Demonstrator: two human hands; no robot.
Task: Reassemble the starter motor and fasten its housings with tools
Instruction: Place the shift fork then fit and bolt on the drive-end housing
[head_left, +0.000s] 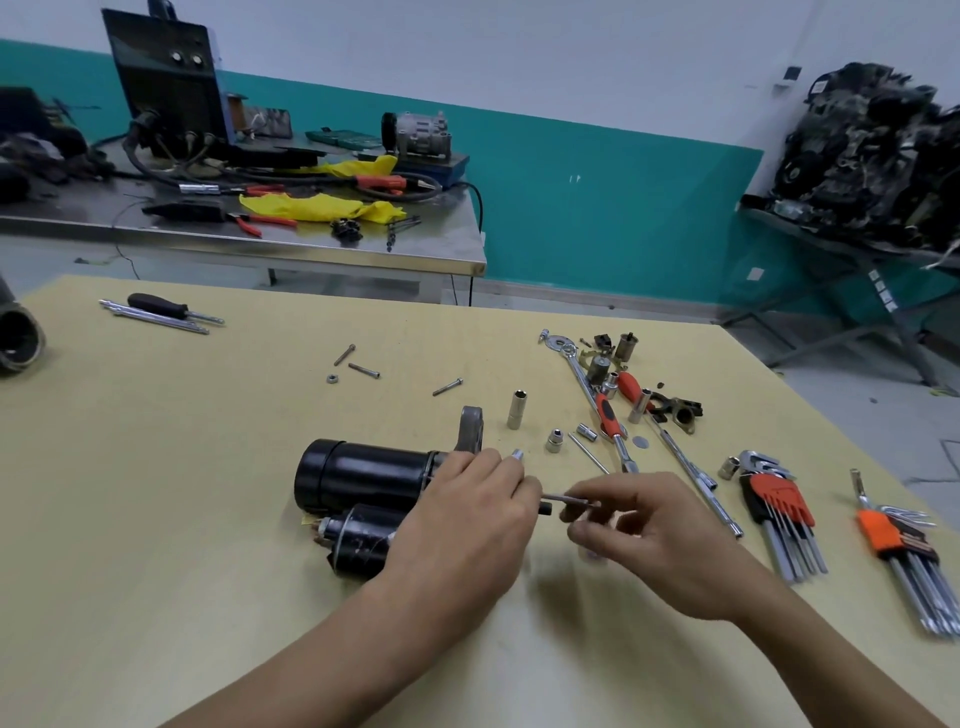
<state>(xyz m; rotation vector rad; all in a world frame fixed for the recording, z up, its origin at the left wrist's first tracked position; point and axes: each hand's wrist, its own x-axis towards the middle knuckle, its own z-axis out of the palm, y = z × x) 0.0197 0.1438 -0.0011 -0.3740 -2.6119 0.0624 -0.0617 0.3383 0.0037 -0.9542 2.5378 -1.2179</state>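
Observation:
The black starter motor (358, 475) lies on its side on the yellow table (208, 519), its smaller solenoid (358, 540) in front and a grey nose housing (470, 428) at its right end. My left hand (467, 525) rests over the motor's right end, fingertips pinching the left end of a thin dark rod-like tool (569, 501). My right hand (654, 535) pinches the same rod's right end. A small silver socket (517, 455) sits just beyond my left fingers. Whether the rod enters the motor is hidden.
Loose bolts (363, 370) and a nut (332, 379) lie mid-table. Sockets (516, 409), ratchets with orange grips (608, 410) and small parts sit right of the motor. Two hex key sets (779, 506) (893, 540) lie at far right. A screwdriver (166, 307) lies far left.

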